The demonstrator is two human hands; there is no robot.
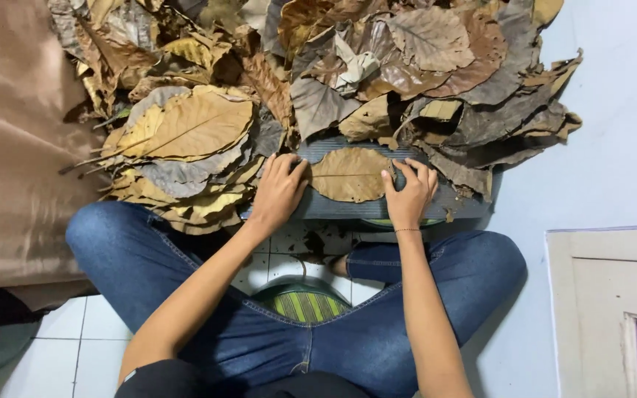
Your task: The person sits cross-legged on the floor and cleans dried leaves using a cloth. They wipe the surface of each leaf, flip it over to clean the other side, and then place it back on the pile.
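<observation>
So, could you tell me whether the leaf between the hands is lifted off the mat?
No, the leaf lies flat on the mat, with both hands pressing at its ends.

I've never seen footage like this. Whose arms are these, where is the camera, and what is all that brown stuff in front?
There is no machine here, just a person sitting cross-legged on a tiled floor in blue jeans. The single picture comes from a camera worn on their head, looking down, so the arms reach away from you. The left hand and right hand press flat on either end of one dry brown leaf, which lies on a grey ribbed board. Neither hand grips anything. Behind the board is a big pile of dried leaves; a neater stack of leaves sits to the left. A tan cloth hangs at the far left.
</observation>
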